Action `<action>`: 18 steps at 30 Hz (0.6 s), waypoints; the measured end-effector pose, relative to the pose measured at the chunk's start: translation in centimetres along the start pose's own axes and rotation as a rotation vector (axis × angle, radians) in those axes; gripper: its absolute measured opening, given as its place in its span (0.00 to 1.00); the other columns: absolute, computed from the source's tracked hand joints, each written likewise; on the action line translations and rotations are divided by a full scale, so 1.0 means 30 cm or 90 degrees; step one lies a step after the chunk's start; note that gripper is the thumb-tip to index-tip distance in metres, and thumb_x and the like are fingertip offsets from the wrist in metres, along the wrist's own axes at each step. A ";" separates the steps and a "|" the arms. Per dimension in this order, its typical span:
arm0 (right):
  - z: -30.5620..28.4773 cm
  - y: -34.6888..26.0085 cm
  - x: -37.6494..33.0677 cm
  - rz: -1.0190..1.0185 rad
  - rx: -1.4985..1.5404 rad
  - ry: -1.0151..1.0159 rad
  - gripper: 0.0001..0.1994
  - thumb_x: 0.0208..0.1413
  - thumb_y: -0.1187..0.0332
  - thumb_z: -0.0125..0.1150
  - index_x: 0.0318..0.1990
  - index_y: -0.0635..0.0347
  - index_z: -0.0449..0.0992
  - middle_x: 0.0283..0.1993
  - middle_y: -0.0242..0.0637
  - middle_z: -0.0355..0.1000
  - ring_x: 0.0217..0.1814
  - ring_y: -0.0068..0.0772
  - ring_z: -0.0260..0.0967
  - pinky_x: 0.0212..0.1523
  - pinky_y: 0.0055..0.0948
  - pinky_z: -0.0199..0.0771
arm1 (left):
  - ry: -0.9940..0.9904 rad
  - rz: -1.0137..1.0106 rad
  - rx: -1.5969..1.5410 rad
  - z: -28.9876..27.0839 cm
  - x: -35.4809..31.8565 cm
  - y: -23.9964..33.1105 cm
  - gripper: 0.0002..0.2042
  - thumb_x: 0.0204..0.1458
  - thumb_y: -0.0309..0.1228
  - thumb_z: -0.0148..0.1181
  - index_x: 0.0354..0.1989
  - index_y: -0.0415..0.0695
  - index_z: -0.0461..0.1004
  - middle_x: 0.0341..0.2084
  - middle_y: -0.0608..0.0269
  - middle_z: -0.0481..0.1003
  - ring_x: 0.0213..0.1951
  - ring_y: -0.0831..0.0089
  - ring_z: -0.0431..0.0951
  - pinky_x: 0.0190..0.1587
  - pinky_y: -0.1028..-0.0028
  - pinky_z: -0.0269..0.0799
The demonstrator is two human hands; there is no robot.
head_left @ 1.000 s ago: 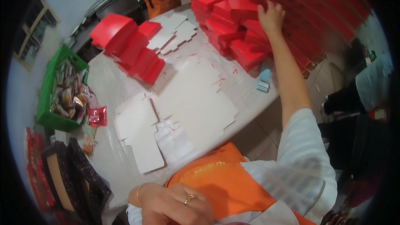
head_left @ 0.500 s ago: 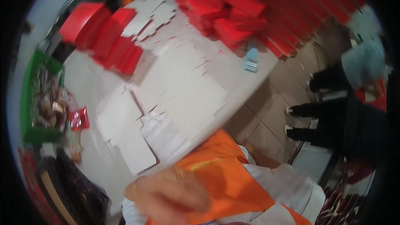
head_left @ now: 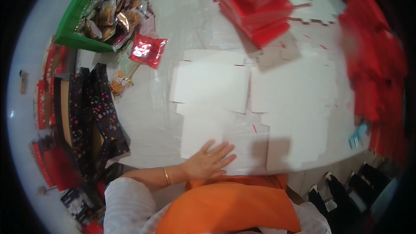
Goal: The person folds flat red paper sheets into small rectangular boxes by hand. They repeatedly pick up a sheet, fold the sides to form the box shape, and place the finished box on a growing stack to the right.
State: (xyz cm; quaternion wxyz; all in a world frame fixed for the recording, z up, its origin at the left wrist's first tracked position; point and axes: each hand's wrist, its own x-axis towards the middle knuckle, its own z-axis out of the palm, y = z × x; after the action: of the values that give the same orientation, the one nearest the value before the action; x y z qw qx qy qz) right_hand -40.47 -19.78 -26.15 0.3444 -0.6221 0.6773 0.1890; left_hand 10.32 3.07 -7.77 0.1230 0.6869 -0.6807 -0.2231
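Observation:
My left hand [head_left: 211,160], with a ring and a gold bracelet, lies flat with fingers spread. It rests at the near end of a flat white cardboard box blank [head_left: 210,86], and nothing is held in it. Beside that blank, to the right, lies another flat stack of white box blanks [head_left: 294,99]. Both have notched edges and tabs. My right hand is out of sight; only a bit of the arm shows beyond the orange apron [head_left: 229,210].
Red boxes [head_left: 255,4] stand nested at the back, with more red boxes [head_left: 372,60] at right. A green crate [head_left: 71,34] of wrapped snacks is at far left, near a red packet [head_left: 148,51]. Dark floral boxes [head_left: 93,117] stand left. People's legs [head_left: 342,190] show lower right.
The view has swung, so the table's contents sit further right and the green crate higher up. My left hand, blurred close to my body before, now lies spread on the blank's near end.

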 end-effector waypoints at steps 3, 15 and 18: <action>-0.095 -0.107 0.046 0.004 -0.019 -0.040 0.13 0.64 0.61 0.58 0.40 0.63 0.80 0.36 0.38 0.80 0.37 0.31 0.76 0.37 0.33 0.75 | -0.082 0.067 0.215 -0.003 -0.012 -0.010 0.29 0.58 0.38 0.50 0.71 0.56 0.59 0.71 0.56 0.58 0.70 0.65 0.61 0.66 0.49 0.53; 0.046 -0.186 0.059 -0.032 -0.015 -0.107 0.14 0.63 0.61 0.59 0.42 0.64 0.81 0.37 0.39 0.81 0.38 0.31 0.77 0.39 0.32 0.77 | -0.019 0.026 0.069 0.014 0.006 -0.007 0.29 0.55 0.40 0.58 0.67 0.52 0.64 0.70 0.57 0.60 0.69 0.61 0.61 0.68 0.48 0.52; 0.182 -0.190 0.059 -0.085 0.020 -0.112 0.14 0.63 0.61 0.59 0.42 0.64 0.81 0.38 0.39 0.81 0.38 0.31 0.77 0.39 0.31 0.77 | 0.008 -0.014 0.050 0.014 -0.008 0.015 0.32 0.51 0.40 0.62 0.67 0.51 0.65 0.70 0.55 0.60 0.70 0.57 0.58 0.69 0.46 0.49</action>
State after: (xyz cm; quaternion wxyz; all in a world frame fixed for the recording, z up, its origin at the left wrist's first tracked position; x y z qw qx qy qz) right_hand -33.63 -18.17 -30.18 0.4243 -0.6414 0.6042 0.2087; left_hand 9.73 3.35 -7.89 0.0976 0.6997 -0.6808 -0.1932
